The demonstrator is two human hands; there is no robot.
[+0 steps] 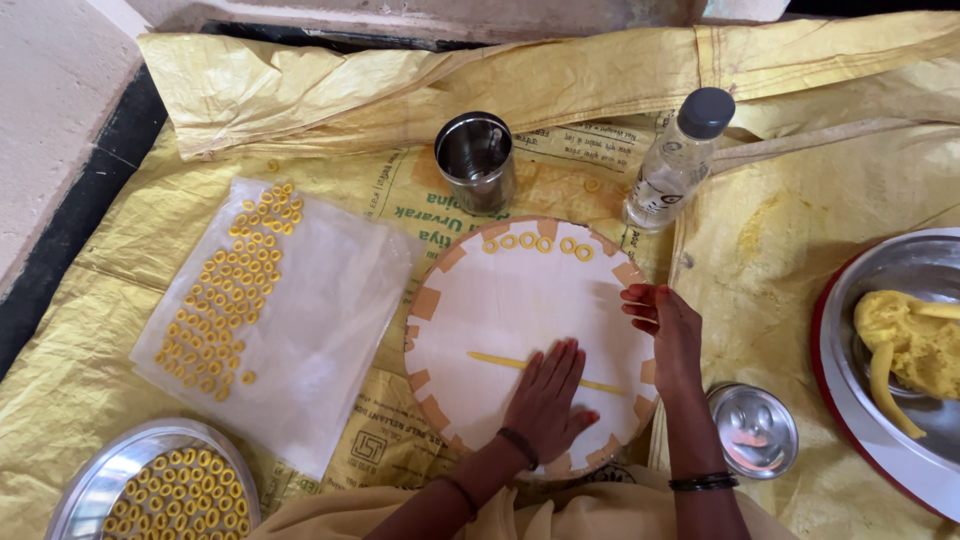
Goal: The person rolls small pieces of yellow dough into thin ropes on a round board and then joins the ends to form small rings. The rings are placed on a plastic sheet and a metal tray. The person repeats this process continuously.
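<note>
A round white board (500, 310) with tan patches on its rim lies on the yellow sheet. A thin yellow dough strand (492, 359) stretches across it. My left hand (546, 397) lies flat on the strand, fingers together. My right hand (662, 325) rests on the board's right edge, fingers curled, holding nothing that I can see. Several small yellow dough rings (535, 243) sit in a row at the board's far edge.
A clear plastic sheet (310, 330) with several dough rings lies at left. A steel plate (110, 480) of rings sits at bottom left. A steel cup (476, 160), a clear bottle (675, 165), a small steel lid (752, 430) and a steel bowl (880, 280) with yellow dough (910, 345) surround the board.
</note>
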